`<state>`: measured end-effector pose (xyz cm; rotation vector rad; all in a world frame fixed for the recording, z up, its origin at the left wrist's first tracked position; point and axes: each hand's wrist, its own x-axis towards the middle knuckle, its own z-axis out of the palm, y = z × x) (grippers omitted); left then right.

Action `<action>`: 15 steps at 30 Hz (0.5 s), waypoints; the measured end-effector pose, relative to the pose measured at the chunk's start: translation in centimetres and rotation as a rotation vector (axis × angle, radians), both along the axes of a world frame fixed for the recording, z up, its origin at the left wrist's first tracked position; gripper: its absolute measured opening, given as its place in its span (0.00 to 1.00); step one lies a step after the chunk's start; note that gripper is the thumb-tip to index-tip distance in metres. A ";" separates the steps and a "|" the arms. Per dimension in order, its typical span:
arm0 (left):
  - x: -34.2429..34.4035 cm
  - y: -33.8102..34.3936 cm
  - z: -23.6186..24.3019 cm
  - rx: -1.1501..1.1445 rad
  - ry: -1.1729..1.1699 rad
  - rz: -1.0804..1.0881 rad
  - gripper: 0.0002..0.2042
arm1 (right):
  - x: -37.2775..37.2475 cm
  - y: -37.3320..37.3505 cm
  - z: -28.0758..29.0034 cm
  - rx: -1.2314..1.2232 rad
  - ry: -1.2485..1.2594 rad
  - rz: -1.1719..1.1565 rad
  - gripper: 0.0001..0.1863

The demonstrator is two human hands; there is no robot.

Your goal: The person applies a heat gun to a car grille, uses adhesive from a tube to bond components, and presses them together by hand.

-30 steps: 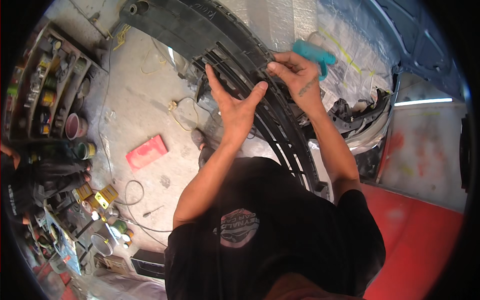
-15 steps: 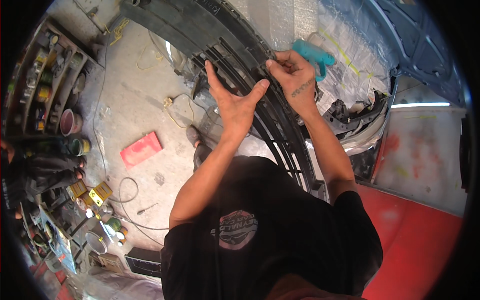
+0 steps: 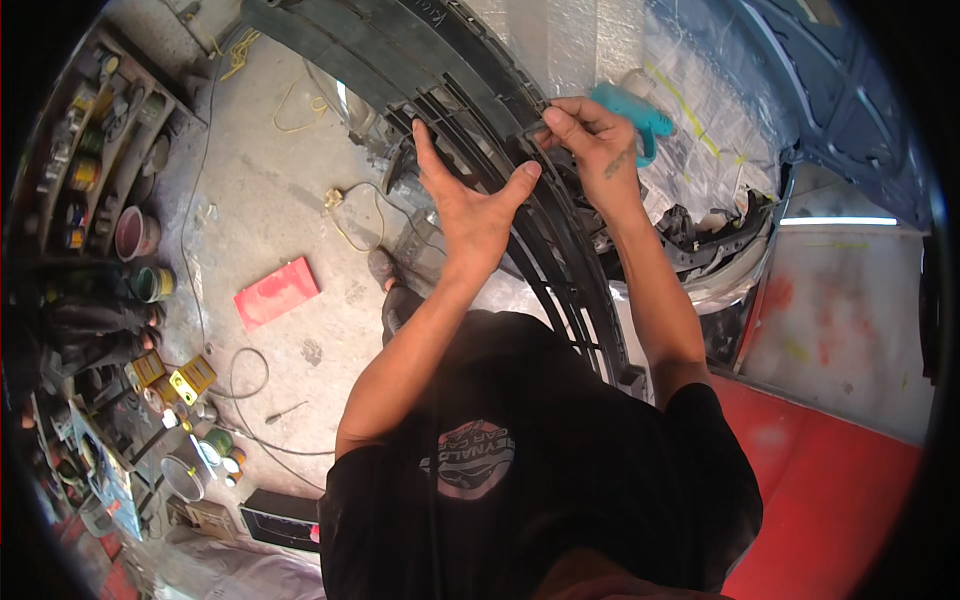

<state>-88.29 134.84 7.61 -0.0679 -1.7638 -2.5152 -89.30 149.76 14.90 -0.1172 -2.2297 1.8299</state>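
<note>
A long black plastic car grille (image 3: 375,62) runs from the upper left down past my right side, with slats along its lower half. My left hand (image 3: 468,232) lies across the slats, forefinger stretched to the left edge and thumb spread toward the right; its other fingers are hidden. At the right edge, my right hand (image 3: 603,160) pinches the grille between thumb and fingers. Whether a small clip is also in that pinch cannot be made out. Just beyond that hand, a teal pistol-shaped tool (image 3: 628,112) rests on silvery masking sheet (image 3: 690,95).
Exposed car front parts (image 3: 705,240) sit to the right, below a raised blue hood (image 3: 840,110). A red panel (image 3: 820,490) is at lower right. On the floor lie a red box (image 3: 276,293) and cables (image 3: 250,375). Shelves (image 3: 100,150) and another person's legs (image 3: 105,325) are left.
My right hand has shifted slightly up along the grille edge, its fingers still pinched there. My left hand stays almost in place. The view has turned a little.
</note>
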 end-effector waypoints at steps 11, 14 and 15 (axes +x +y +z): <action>-0.1 -0.2 -0.1 0.015 0.007 0.001 0.64 | -0.9 0.7 -0.6 -0.374 -0.091 0.085 0.08; 0.0 -0.3 0.1 0.010 0.010 0.001 0.64 | -0.9 0.7 -0.3 -0.392 -0.109 0.093 0.08; -0.1 -0.2 0.1 0.010 0.004 -0.003 0.64 | -1.0 0.8 -0.3 -0.396 -0.121 0.091 0.08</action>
